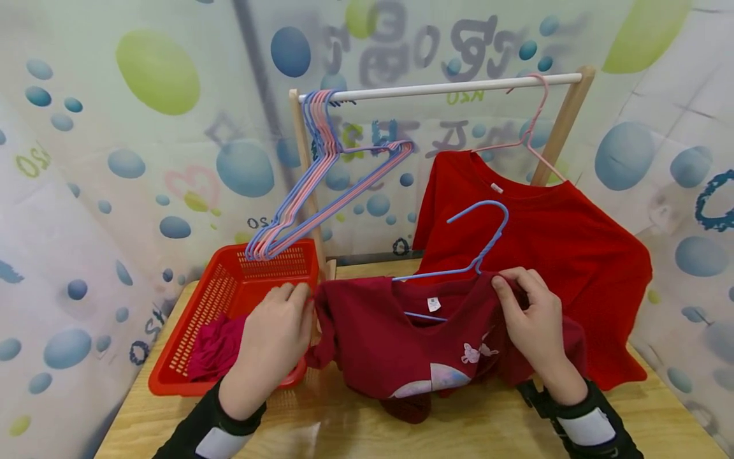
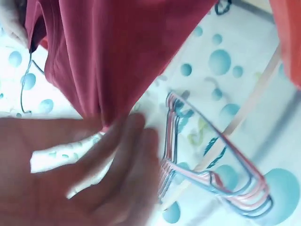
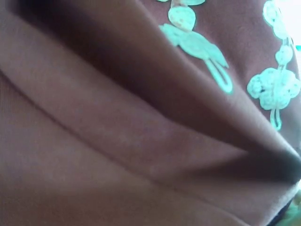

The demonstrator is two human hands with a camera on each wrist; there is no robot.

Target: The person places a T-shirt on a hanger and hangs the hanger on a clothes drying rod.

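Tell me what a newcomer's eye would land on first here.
Probably the bright red fabric top hanging on a thin pink hanger at the right end of the round white rail. In front, the left hand and right hand grip a maroon printed fabric shirt with a slim blue hanger at its neck.

Between the bunched hangers (image 1: 329, 145) and the pink hanger (image 1: 528, 136), a long bare stretch of rail (image 1: 436, 90) leaves room for a hand. Below its right part, the red shirt (image 1: 550, 242) closes the way, with the blue hanger's (image 1: 497, 234) hook jutting up before it. The basket (image 1: 182, 387) lies open from the left (its right side is screened by the left hand (image 1: 274, 341), seen from the head).
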